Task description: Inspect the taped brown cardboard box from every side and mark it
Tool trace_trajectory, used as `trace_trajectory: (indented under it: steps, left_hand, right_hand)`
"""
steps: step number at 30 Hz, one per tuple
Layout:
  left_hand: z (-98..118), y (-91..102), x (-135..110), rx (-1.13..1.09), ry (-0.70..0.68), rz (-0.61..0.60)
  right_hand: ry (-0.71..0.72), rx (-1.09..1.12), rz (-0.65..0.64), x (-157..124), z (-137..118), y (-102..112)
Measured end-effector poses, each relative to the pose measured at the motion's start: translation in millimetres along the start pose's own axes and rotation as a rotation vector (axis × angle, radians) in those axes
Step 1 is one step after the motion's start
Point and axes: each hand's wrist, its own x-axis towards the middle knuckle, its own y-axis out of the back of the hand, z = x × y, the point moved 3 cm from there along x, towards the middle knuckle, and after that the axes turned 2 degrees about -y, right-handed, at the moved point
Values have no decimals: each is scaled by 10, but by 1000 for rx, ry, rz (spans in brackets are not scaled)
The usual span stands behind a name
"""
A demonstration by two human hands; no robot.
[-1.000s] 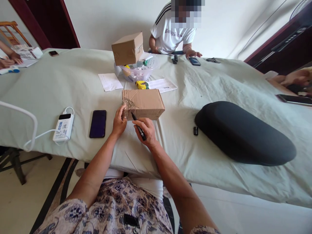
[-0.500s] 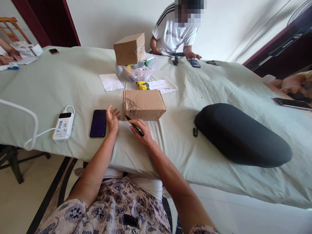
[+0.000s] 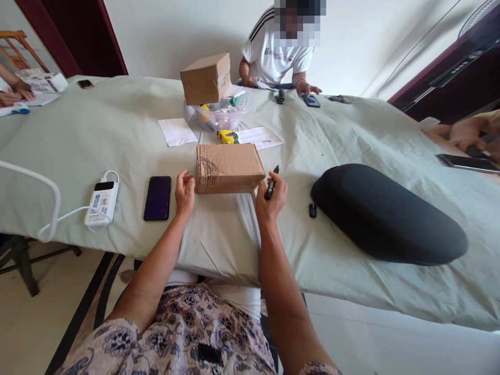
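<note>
A brown cardboard box [image 3: 234, 164] lies on the cloth-covered table in front of me, dark scribbled lines on its left end. At that end my left hand [image 3: 185, 194] is open, palm toward the box, holding nothing; whether it touches the cardboard I cannot tell. My right hand [image 3: 271, 200] is at the box's right end, closed round a black marker [image 3: 270, 188] whose tip points away from me. The marker's small black cap [image 3: 313, 210] stands apart on the cloth, to the right of this hand.
A dark phone [image 3: 157, 198] and a white power bank [image 3: 102, 202] with a cable lie left. A black padded seat [image 3: 390, 213] takes up the right. Behind the box are a yellow tape measure [image 3: 227, 137], papers and a plastic basket [image 3: 221, 122] with another box. A person [image 3: 279, 57] sits opposite.
My right hand has moved from the box's left front to its right end, still holding the marker. My left hand has shifted slightly right, closer to the box.
</note>
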Motion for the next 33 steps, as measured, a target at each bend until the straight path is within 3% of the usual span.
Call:
trace_trajectory:
  steps: [3, 6, 14, 19, 24, 28, 33]
  left_hand:
    - [12, -32, -12, 37, -91, -82]
    - [10, -76, -22, 60, -141, -170]
    - [-44, -134, 0, 121, -156, -269]
    - [-65, -156, 23, 74, -123, -299]
    - [-85, -178, 32, 6, -81, -288]
    - [-28, -184, 40, 43, -108, -282]
    - [127, -204, 22, 117, -191, -342]
  right_hand:
    - [-212, -259, -254, 96, 154, -5]
    - [-330, -470, -478, 82, 180, -1]
    - [-260, -676, -650, 2, 37, 28]
    - [-234, -639, -637, -20, 186, -15]
    - [-99, -327, -437, 37, 402, -120]
    - [105, -2, -320, 40, 327, -229]
    - [161, 55, -332, -58, 110, -307]
